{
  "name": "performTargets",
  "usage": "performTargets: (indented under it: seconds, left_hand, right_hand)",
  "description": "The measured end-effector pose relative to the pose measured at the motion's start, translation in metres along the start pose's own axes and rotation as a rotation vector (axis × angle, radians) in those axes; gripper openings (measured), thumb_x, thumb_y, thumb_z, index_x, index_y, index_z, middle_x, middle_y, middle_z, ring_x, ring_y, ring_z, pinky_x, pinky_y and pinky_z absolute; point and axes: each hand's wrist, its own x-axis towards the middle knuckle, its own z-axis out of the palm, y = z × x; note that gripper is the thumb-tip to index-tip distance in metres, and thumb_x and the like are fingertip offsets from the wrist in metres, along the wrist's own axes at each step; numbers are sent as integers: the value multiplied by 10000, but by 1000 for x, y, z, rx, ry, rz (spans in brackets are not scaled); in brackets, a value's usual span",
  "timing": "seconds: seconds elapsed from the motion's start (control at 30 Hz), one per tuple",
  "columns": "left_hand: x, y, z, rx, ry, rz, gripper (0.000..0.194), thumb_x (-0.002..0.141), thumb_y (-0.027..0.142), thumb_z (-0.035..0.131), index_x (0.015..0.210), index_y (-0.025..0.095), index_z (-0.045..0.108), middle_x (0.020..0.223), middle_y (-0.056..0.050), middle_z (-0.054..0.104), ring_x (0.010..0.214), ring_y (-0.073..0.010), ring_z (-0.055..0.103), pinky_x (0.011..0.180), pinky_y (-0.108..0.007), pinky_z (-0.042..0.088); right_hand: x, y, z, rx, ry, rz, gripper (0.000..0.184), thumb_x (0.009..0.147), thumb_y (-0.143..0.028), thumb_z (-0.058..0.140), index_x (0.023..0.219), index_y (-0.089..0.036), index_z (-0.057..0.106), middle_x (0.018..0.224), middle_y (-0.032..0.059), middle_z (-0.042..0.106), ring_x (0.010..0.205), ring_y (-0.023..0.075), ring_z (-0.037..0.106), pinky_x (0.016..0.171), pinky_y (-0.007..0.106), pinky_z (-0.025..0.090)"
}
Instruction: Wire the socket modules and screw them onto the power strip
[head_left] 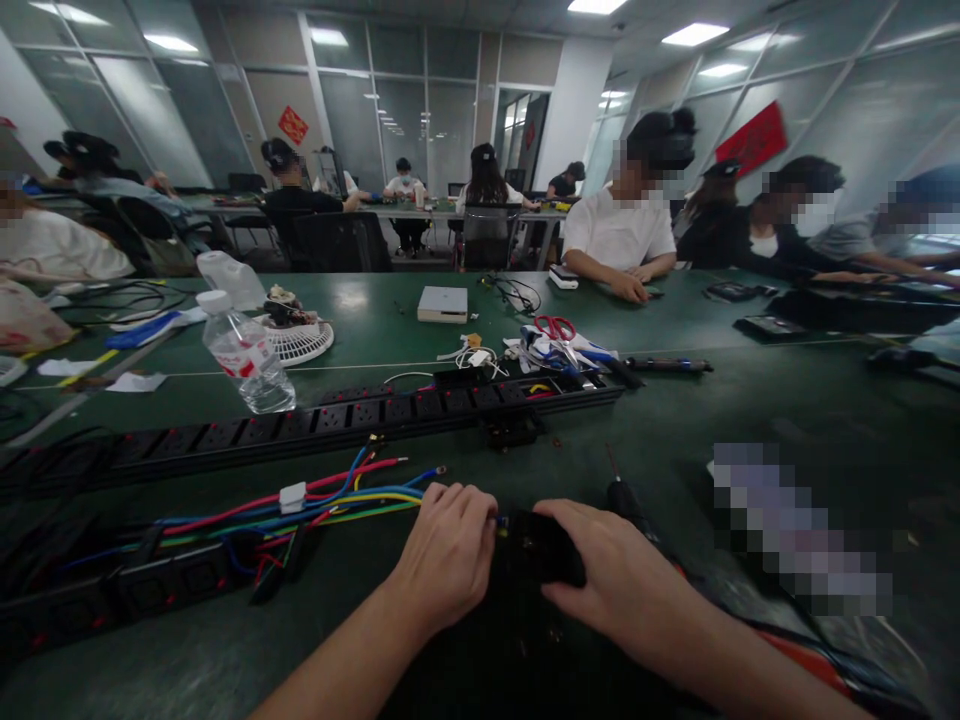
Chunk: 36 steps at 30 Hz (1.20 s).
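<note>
Both hands grip one small black socket module (541, 547) at the bottom centre of the frame: left hand (448, 552) curled against its left end, right hand (615, 580) wrapped over its right side. Red, blue and yellow wires (330, 497) fan leftward from it across the green bench (660, 420). Beyond, mid-frame, lie a long black power strip (315, 425), a water bottle (244, 350) and red-handled scissors (556, 330).
</note>
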Motion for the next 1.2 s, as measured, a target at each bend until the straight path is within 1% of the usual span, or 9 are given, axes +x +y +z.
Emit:
performTargets:
  seconds: [0.1,0.37,0.53,0.7,0.87,0.93,1.0,1.07,1.2]
  left_hand:
    - [0,-1,0,-3,-20,-5,154,940,149,351,936,183,501,856,-49,573,780,-203,486,752,-378,331]
    - [0,-3,2,-4,-97,-41,132,887,106,396,940,193,479,866,-41,571,773,-200,499,736,-367,345]
    - [2,-4,6,4,-120,-85,114,875,111,417,937,205,437,910,-31,556,753,-191,499,720,-359,359]
    - [3,-4,7,10,-119,-69,135,891,97,387,952,210,429,935,-33,549,761,-195,500,716,-359,369]
    - [0,-3,0,-27,-113,-82,159,890,84,395,975,205,453,996,-43,547,785,-188,496,709,-337,388]
    - [-2,-4,-2,-17,-94,-71,169,893,90,407,1003,200,472,1017,-46,558,828,-191,500,751,-340,395]
    - [-3,-5,-4,30,-72,-72,147,912,134,424,1015,203,502,986,-40,575,868,-202,501,829,-369,384]
    - [-3,-7,-5,95,-65,-80,117,933,191,428,962,212,539,916,-32,584,869,-211,497,888,-411,350]
    - [0,-6,-4,150,-88,-95,163,936,195,415,875,213,565,852,-30,597,831,-206,499,861,-420,327]
  right_hand:
    - [1,0,3,3,16,-5,618,692,-68,825,1227,-170,531,1162,34,559,1040,228,528,955,416,421]
    - [7,3,10,19,-28,-42,630,659,-22,820,1208,-163,546,1139,38,551,1040,232,513,957,401,407]
    - [7,9,14,68,-46,-45,628,699,-52,792,1250,-180,519,1174,24,536,1075,205,498,986,366,396]
    - [5,11,10,115,-68,-64,637,723,-71,741,1298,-156,482,1264,36,505,1165,187,456,1050,307,346]
    - [7,8,2,125,-70,-106,615,712,-66,724,1276,-169,502,1251,41,516,1145,205,476,1028,322,364]
    - [6,7,1,119,-48,-124,608,695,-37,702,1256,-171,510,1252,42,512,1148,209,470,1027,329,361]
    - [5,8,2,115,-20,-143,619,687,-21,692,1254,-175,497,1259,39,502,1158,206,458,1035,332,348]
    - [5,9,7,115,8,-159,643,693,-15,693,1270,-189,469,1269,29,488,1168,199,445,1045,336,336]
    - [6,10,18,107,43,-181,668,671,22,702,1253,-201,463,1225,20,499,1129,202,459,1026,373,356]
